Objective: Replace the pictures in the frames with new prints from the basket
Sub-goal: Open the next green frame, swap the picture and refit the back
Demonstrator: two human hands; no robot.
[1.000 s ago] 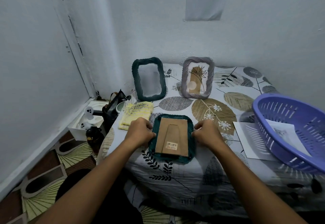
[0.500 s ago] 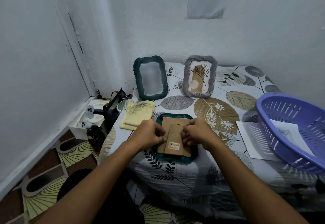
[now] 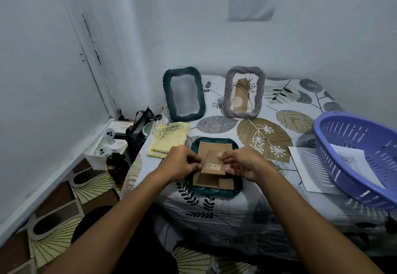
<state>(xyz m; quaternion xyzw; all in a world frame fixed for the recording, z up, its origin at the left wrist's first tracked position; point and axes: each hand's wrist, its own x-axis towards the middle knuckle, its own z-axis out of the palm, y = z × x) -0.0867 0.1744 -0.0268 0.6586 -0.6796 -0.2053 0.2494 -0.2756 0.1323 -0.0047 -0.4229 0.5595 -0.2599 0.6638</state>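
under both hands' fingers, pinching its cardboard stand, the frame lies half-hidden.

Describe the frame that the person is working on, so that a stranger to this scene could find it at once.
On the table with the leaf-patterned cloth, look at the near edge, between the yellow cloth and the purple basket. The dark green frame lies there face down, its brown cardboard back up, under both hands. The other two frames stand upright against the wall.
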